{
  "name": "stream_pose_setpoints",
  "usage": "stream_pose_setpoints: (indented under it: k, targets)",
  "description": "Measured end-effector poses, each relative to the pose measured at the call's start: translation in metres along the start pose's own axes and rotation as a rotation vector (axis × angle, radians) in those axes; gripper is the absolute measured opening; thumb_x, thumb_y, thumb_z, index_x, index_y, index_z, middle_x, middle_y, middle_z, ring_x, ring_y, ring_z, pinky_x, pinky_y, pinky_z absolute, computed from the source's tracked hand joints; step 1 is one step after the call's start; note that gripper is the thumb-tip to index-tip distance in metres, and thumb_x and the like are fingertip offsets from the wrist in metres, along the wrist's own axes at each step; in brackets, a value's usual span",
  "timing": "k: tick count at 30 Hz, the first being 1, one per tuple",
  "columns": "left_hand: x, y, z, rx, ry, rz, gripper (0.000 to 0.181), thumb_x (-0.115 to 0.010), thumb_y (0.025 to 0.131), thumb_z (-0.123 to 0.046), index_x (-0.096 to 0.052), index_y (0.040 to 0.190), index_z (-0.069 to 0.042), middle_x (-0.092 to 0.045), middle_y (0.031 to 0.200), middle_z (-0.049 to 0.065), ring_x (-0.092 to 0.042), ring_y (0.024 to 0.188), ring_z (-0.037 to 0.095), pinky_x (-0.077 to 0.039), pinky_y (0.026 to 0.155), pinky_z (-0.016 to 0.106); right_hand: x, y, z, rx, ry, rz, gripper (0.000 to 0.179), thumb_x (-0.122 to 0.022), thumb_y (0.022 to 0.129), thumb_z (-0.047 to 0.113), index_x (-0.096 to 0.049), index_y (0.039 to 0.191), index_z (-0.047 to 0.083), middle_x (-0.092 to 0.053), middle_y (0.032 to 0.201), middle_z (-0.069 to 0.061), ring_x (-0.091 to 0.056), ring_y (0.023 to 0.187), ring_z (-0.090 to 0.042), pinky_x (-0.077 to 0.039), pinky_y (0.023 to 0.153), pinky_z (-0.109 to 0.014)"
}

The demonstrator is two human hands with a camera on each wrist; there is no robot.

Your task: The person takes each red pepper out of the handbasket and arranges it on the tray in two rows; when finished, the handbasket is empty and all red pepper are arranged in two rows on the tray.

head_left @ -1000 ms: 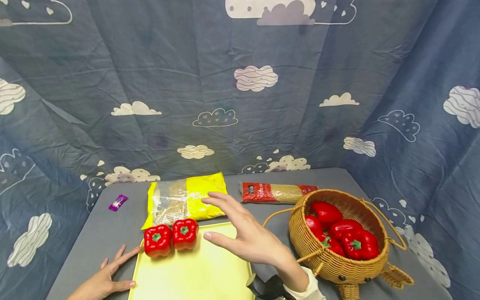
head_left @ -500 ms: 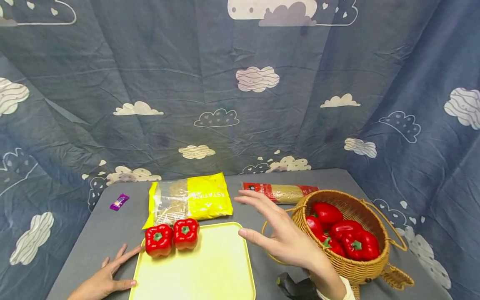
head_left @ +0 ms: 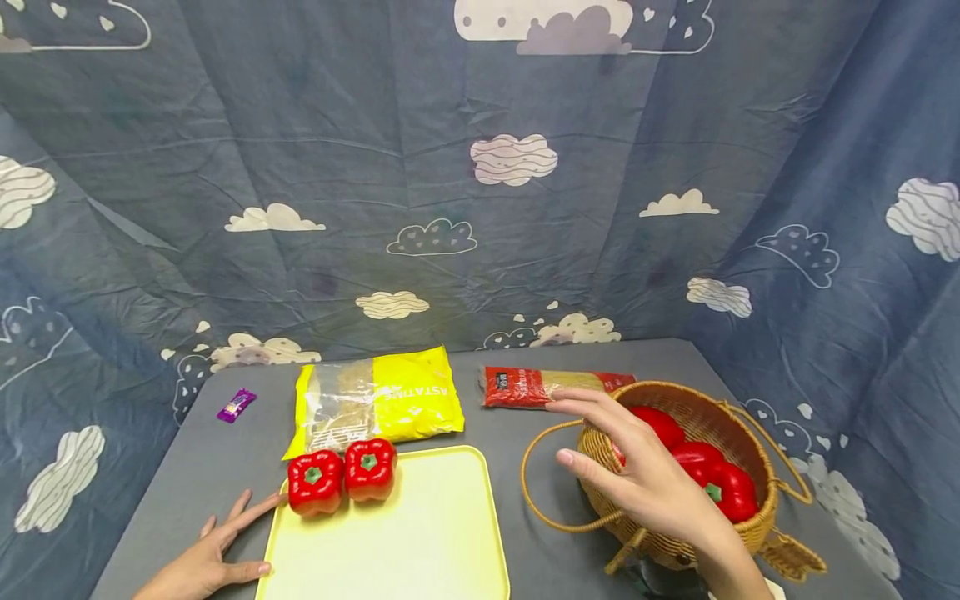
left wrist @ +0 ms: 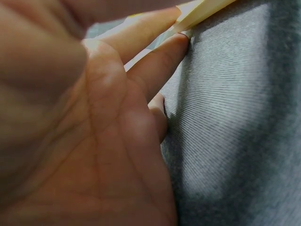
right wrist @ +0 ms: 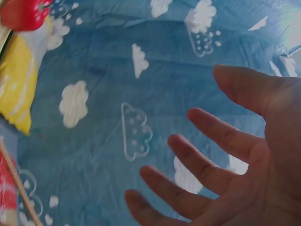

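My left hand (head_left: 206,558) rests at the left edge of the pale yellow tray (head_left: 405,533), fingers spread, thumb and fingertips at its rim. In the left wrist view the fingertips (left wrist: 181,42) meet the tray's edge over the grey cloth. Two red bell peppers (head_left: 315,482) with green stems sit side by side at the tray's far left corner. My right hand (head_left: 652,479) hovers over the left side of the wicker basket (head_left: 675,392), fingers extended, holding nothing. Several red peppers (head_left: 731,492) lie in the basket, some hidden behind that hand.
A yellow pasta bag (head_left: 416,392) lies behind the tray. To its right is a red packet of noodles (head_left: 517,387), near the basket. A small purple wrapped candy (head_left: 237,405) lies at the far left. The basket's loop handle (head_left: 528,492) juts out leftward. A cloud-print curtain (head_left: 420,167) surrounds the table.
My right hand has moved rightward from above the tray to above the basket, with its fingers still extended. The left hand and the two peppers on the tray have stayed put.
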State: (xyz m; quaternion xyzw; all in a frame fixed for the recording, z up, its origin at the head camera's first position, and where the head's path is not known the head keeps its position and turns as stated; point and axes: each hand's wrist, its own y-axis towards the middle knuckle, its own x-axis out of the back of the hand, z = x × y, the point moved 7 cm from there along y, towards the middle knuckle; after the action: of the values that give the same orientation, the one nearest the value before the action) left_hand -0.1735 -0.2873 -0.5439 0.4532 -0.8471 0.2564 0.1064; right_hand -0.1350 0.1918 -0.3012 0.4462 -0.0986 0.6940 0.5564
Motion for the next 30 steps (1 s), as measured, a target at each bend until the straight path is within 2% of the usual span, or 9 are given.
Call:
stream_pose_setpoints:
  k: [2, 4, 5, 8, 9, 11, 13, 15, 30]
  targets:
    - [0.001, 0.0, 0.004, 0.0, 0.001, -0.009, 0.079, -0.074, 0.09, -0.019, -0.032, 0.156, -0.008, 0.001, 0.166, 0.028, 0.032, 0.148, 0.034, 0.027, 0.095, 0.081, 0.005, -0.004, -0.006, 0.001, -0.004, -0.023, 0.051, -0.075, 0.092, 0.018, -0.057, 0.137, 0.033, -0.054, 0.141, 0.013, -0.05, 0.133, -0.008, -0.045, 0.106, -0.022]
    - [0.001, -0.001, 0.004, -0.023, -0.001, -0.009, 0.078, -0.073, 0.091, -0.018, -0.032, 0.156, -0.009, 0.001, 0.166, 0.027, 0.033, 0.148, 0.033, 0.026, 0.093, 0.083, 0.01, -0.008, -0.013, -0.013, -0.012, -0.041, 0.05, -0.075, 0.091, 0.017, -0.058, 0.135, 0.033, -0.056, 0.139, 0.013, -0.051, 0.131, -0.005, -0.041, 0.105, -0.013]
    - [0.001, 0.0, 0.008, -0.023, -0.007, -0.013, 0.077, -0.073, 0.091, -0.019, -0.034, 0.156, -0.014, 0.001, 0.17, 0.012, 0.033, 0.148, 0.015, 0.027, 0.094, 0.082, 0.013, -0.011, -0.016, -0.014, -0.021, -0.053, 0.05, -0.076, 0.09, 0.016, -0.059, 0.134, 0.032, -0.057, 0.138, 0.013, -0.052, 0.13, -0.004, -0.04, 0.104, -0.011]
    - [0.0, -0.001, 0.006, -0.03, 0.0, -0.016, 0.077, -0.074, 0.09, -0.018, -0.034, 0.156, -0.012, 0.002, 0.169, 0.016, 0.03, 0.142, -0.008, 0.028, 0.095, 0.081, 0.023, -0.019, -0.026, -0.031, -0.055, -0.079, 0.049, -0.076, 0.09, 0.014, -0.06, 0.133, 0.032, -0.06, 0.135, 0.011, -0.054, 0.126, -0.001, -0.04, 0.101, -0.007]
    - [0.0, 0.0, 0.004, -0.03, -0.002, -0.007, 0.078, -0.073, 0.091, -0.017, -0.032, 0.156, -0.008, 0.006, 0.165, 0.027, 0.033, 0.148, 0.01, 0.028, 0.094, 0.081, 0.026, -0.022, -0.029, -0.036, -0.067, -0.089, 0.049, -0.076, 0.09, 0.013, -0.06, 0.132, 0.033, -0.06, 0.135, 0.011, -0.054, 0.125, 0.0, -0.04, 0.099, -0.006]
    - [-0.001, 0.0, 0.003, -0.014, -0.009, -0.007, 0.079, -0.074, 0.09, -0.016, -0.032, 0.155, -0.006, 0.007, 0.165, 0.028, 0.032, 0.145, 0.002, 0.029, 0.095, 0.08, 0.032, -0.029, -0.034, -0.042, -0.094, -0.106, 0.049, -0.076, 0.089, 0.012, -0.061, 0.131, 0.032, -0.062, 0.133, 0.009, -0.055, 0.122, 0.002, -0.043, 0.095, -0.006]
    - [-0.001, 0.0, 0.0, -0.012, -0.009, -0.005, 0.079, -0.074, 0.089, -0.015, -0.031, 0.154, -0.001, 0.007, 0.158, 0.04, 0.033, 0.147, 0.019, 0.029, 0.095, 0.08, 0.037, -0.035, -0.039, -0.044, -0.125, -0.115, 0.05, -0.077, 0.089, 0.011, -0.062, 0.131, 0.031, -0.063, 0.132, 0.007, -0.055, 0.12, 0.003, -0.044, 0.093, -0.006]
    - [-0.001, 0.0, -0.001, -0.007, -0.015, -0.006, 0.08, -0.075, 0.088, -0.015, -0.032, 0.154, -0.001, 0.006, 0.158, 0.041, 0.029, 0.142, 0.053, 0.029, 0.095, 0.08, 0.042, -0.04, -0.045, -0.049, -0.155, -0.114, 0.049, -0.077, 0.088, 0.012, -0.062, 0.132, 0.031, -0.064, 0.131, 0.007, -0.054, 0.12, 0.005, -0.043, 0.092, -0.004]
    - [0.001, 0.004, 0.005, 0.091, 0.005, 0.028, 0.086, -0.075, 0.09, -0.022, -0.024, 0.157, -0.003, 0.004, 0.159, 0.038, 0.024, 0.142, 0.058, 0.029, 0.095, 0.08, 0.065, -0.065, -0.111, -0.124, -0.14, -0.033, 0.048, -0.079, 0.087, 0.013, -0.063, 0.131, 0.027, -0.066, 0.124, 0.009, -0.055, 0.112, 0.013, -0.052, 0.083, -0.01]
